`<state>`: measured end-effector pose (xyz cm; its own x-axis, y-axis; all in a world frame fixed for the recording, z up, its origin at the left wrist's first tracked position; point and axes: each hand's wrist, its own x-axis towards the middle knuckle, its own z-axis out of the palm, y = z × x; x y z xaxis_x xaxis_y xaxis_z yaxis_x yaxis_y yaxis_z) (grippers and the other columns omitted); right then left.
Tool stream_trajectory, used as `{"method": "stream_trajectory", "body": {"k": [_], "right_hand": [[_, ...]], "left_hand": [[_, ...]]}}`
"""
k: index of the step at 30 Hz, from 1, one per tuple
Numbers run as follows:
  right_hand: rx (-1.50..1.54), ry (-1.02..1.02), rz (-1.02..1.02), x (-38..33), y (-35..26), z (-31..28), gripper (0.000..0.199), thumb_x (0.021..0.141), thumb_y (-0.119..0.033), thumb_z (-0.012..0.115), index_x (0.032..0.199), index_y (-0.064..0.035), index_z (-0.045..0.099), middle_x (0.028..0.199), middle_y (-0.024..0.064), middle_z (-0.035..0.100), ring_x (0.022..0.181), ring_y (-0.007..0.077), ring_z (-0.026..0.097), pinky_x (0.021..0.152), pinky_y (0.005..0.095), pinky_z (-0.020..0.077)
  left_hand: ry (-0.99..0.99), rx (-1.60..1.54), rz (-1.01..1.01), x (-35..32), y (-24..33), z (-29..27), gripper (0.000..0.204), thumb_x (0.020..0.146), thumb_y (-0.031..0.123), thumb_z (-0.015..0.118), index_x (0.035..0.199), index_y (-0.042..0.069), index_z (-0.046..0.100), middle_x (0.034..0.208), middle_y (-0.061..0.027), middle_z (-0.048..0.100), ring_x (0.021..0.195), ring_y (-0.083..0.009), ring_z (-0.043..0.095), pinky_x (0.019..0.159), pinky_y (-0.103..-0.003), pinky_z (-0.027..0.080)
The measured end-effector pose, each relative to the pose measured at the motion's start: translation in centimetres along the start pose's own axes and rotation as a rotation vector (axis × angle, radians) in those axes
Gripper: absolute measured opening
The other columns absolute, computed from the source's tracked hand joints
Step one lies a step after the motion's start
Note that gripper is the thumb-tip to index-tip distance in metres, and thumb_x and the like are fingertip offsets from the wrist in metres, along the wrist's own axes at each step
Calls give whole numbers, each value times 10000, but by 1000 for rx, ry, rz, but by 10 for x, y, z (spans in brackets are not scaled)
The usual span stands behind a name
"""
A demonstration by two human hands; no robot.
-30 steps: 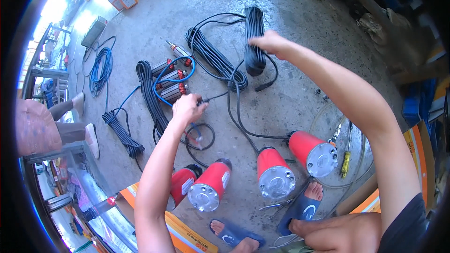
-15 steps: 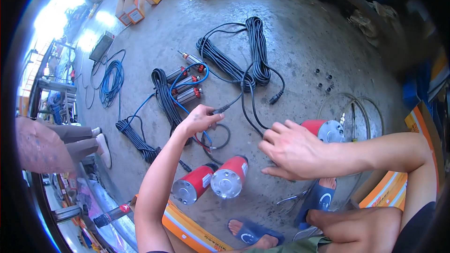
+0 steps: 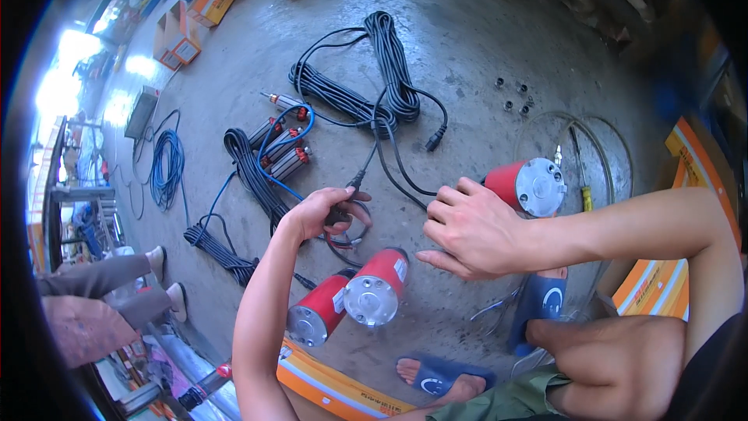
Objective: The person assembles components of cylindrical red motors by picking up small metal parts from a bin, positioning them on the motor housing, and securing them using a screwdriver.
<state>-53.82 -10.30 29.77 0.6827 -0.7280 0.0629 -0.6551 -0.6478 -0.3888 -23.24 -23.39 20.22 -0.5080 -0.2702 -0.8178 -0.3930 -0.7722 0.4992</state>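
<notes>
My left hand (image 3: 321, 214) is closed around a black plug (image 3: 340, 215) on the end of a black cable (image 3: 370, 157). My right hand (image 3: 477, 232) hovers palm down, thumb apart from loosely bent fingers, and no object shows in it. Black cable runs toward its fingertips and passes out of sight there. Just beyond this hand lies a red cylinder with a silver end cap (image 3: 539, 187). Below my left hand are two more red cylinders, one nearer the middle (image 3: 382, 281) and one left of it (image 3: 318, 313). A thin loop of wires (image 3: 343, 246) lies behind them.
Coiled black cables (image 3: 393, 70) and several silver-and-red motor parts (image 3: 284, 148) lie on the concrete floor. Small metal rings (image 3: 510, 105), a clear hose (image 3: 604, 148) and a yellow-handled screwdriver (image 3: 587, 199) are at right. Orange cartons (image 3: 335, 390) surround me. A person's legs (image 3: 101, 274) are at left.
My left fingers have curled round the plug, which now sits deeper in the hand. The whole view has shifted slightly. My right hand stays near the red cylinder.
</notes>
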Motion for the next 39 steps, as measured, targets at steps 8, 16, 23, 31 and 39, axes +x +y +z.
{"method": "stream_trajectory", "body": {"k": [8, 16, 23, 31, 39], "right_hand": [[51, -54, 21, 3, 0, 7, 470, 964, -460, 642, 842, -18, 746, 885, 118, 706, 957, 274, 640, 879, 417, 472], [94, -48, 31, 0, 3, 8, 420, 939, -429, 661, 843, -32, 758, 898, 105, 714, 981, 266, 639, 895, 411, 468], [107, -64, 9, 1, 4, 13, 346, 903, -376, 673, 873, -44, 765, 929, 101, 719, 1000, 254, 638, 896, 406, 456], [148, -90, 23, -2, 6, 13, 285, 818, -312, 693, 885, -47, 776, 944, 99, 726, 1004, 245, 630, 895, 390, 442], [152, -99, 40, -1, 6, 14, 287, 788, -295, 699, 885, -37, 776, 939, 103, 725, 993, 243, 630, 883, 379, 441]], "left_hand": [[-68, -84, -12, 5, -13, -12, 491, 1118, 331, 418, 1463, 2, 538, 1088, -174, 721, 593, -112, 411, 491, -230, 298], [41, -90, -27, 24, -5, -8, 371, 1090, 328, 483, 1276, 24, 587, 1111, -161, 698, 585, -107, 424, 469, -226, 301], [7, -64, 86, 36, -14, -15, 339, 1071, 264, 534, 1276, 0, 586, 1101, -165, 709, 576, -91, 428, 468, -221, 304], [-59, -223, 104, 36, -14, -10, 333, 1044, 307, 486, 1179, 10, 558, 1103, -309, 697, 538, -121, 430, 457, -244, 295], [-59, -239, 116, 37, -13, -5, 353, 1043, 265, 513, 1261, -12, 542, 1085, -228, 684, 551, -114, 429, 461, -235, 300]]}}
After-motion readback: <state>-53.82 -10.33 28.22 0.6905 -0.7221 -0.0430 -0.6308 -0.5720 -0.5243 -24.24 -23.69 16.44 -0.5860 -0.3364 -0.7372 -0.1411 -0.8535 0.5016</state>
